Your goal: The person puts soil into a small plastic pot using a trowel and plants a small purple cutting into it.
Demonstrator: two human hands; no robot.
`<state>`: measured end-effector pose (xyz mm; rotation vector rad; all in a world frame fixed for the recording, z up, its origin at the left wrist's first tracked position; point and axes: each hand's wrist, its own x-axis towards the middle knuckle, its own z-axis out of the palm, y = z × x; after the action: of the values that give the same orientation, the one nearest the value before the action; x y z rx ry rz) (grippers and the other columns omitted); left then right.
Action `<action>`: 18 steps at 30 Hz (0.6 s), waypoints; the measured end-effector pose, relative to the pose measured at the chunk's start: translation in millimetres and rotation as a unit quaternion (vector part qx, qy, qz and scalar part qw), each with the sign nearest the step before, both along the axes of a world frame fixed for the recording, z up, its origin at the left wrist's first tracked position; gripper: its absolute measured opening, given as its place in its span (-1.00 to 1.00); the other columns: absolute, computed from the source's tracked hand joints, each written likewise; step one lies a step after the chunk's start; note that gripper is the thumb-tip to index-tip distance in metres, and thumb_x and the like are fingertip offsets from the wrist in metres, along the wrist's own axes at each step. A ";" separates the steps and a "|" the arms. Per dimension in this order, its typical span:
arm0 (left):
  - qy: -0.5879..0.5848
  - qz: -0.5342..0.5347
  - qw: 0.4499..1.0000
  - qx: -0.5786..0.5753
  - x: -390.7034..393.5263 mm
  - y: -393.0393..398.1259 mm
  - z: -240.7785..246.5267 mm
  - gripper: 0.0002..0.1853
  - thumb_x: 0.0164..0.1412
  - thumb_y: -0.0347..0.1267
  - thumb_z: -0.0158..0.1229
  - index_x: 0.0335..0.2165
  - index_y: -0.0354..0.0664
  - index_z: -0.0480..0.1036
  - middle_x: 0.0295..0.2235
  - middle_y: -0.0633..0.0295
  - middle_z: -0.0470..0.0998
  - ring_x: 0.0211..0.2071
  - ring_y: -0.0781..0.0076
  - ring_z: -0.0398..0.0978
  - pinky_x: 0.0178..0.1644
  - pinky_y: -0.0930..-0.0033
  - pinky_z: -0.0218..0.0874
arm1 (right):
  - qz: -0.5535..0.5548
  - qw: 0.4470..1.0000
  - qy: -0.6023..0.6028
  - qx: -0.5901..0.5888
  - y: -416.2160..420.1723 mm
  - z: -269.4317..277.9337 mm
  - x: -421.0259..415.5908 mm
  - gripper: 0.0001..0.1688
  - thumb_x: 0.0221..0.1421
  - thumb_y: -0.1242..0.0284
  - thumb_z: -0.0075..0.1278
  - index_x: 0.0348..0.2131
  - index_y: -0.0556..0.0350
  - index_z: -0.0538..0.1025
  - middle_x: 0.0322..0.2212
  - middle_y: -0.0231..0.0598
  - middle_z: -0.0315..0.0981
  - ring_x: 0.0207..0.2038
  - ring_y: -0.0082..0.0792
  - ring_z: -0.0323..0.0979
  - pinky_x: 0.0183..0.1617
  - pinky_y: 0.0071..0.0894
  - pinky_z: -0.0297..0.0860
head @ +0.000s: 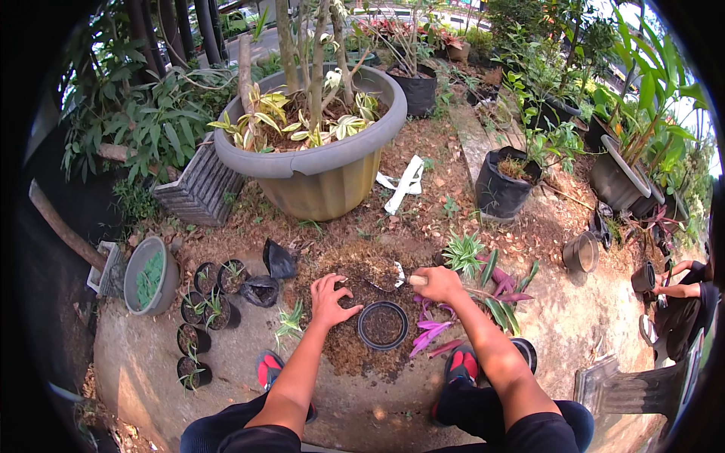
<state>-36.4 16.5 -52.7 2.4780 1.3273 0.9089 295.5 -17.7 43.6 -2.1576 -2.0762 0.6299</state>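
Note:
My right hand (439, 284) grips the wooden handle of a garden trowel (400, 277), its blade at the heap of loose soil (362, 266). My left hand (329, 300) has its fingers spread over the soil, with nothing visible in it. Between my forearms stands a small black plastic pot (383, 325) with dark soil inside. Purple-leaved cuttings (431, 335) lie to its right. A green-and-white striped plant (463, 252) is just beyond my right hand. Another small striped plant (290, 320) lies left of my left hand.
Several small potted seedlings (220, 312) and black plastic bags (261, 290) are at left, near a grey tub (131, 277). A large planter (323, 187) rises ahead. An empty pot (581, 252) stands at right. Another person's hands (660, 283) hold a pot (643, 277) at far right.

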 end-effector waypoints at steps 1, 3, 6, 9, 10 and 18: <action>0.012 -0.008 1.000 -0.002 -2.7 -3.5 -4.4 -0.66 -0.19 -0.04 0.54 -0.49 0.08 0.61 0.07 0.28 0.46 0.25 0.08 0.25 0.32 -0.10 -0.10 | 0.000 1.000 0.003 -0.002 0.4 0.2 -0.6 -0.45 -0.06 -0.01 0.16 -0.03 -0.48 0.64 -0.22 -0.14 0.68 -0.14 -0.02 0.62 0.00 -0.02 0.52; -0.002 0.003 1.000 0.000 -0.1 -5.5 -9.8 -0.73 -0.17 -0.11 0.53 -0.52 0.07 0.62 0.04 0.29 0.49 0.24 0.09 0.27 0.32 -0.08 -0.09 | -0.003 1.000 0.003 -0.003 0.3 1.2 -1.8 -0.45 -0.06 -0.01 0.16 -0.03 -0.48 0.64 -0.22 -0.14 0.68 -0.14 -0.01 0.62 0.00 -0.02 0.52; -0.028 0.019 0.999 0.013 8.9 -2.5 -9.6 -0.80 -0.14 -0.22 0.51 -0.51 0.05 0.63 -0.01 0.31 0.52 0.21 0.09 0.31 0.30 -0.05 -0.04 | -0.008 1.000 0.005 -0.006 -2.0 1.1 -2.0 -0.44 -0.07 0.01 0.16 -0.01 -0.47 0.63 -0.20 -0.13 0.67 -0.12 -0.02 0.62 0.01 -0.03 0.51; -0.094 0.086 0.991 0.029 13.5 7.6 -4.6 -0.80 -0.13 -0.23 0.51 -0.53 0.03 0.63 -0.01 0.32 0.52 0.20 0.10 0.32 0.28 -0.05 -0.01 | -0.009 1.000 0.006 -0.013 -2.2 0.5 -3.3 -0.43 -0.07 0.02 0.15 -0.02 -0.44 0.63 -0.19 -0.13 0.67 -0.10 -0.03 0.61 0.03 -0.03 0.50; -0.106 0.115 0.987 0.027 12.7 11.6 -3.6 -0.82 -0.12 -0.23 0.52 -0.50 0.05 0.65 -0.01 0.33 0.53 0.18 0.13 0.33 0.27 -0.03 -0.01 | -0.007 1.000 0.005 -0.015 -2.2 0.6 -3.6 -0.44 -0.07 0.02 0.15 -0.02 -0.43 0.63 -0.19 -0.13 0.67 -0.10 -0.03 0.61 0.03 -0.03 0.50; -0.002 0.219 0.973 -0.077 5.8 24.6 -2.1 -0.74 -0.06 -0.15 0.51 -0.32 0.14 0.73 0.05 0.37 0.51 0.21 0.25 0.28 0.31 -0.02 -0.05 | -0.011 1.000 -0.004 -0.015 -4.1 -4.3 -1.1 -0.46 -0.06 0.01 0.16 -0.04 -0.45 0.64 -0.20 -0.13 0.67 -0.11 -0.02 0.61 0.03 -0.02 0.51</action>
<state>-30.6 41.0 -54.8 2.1022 1.9087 0.8498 294.4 -21.8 39.3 -2.1981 -2.0566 0.6554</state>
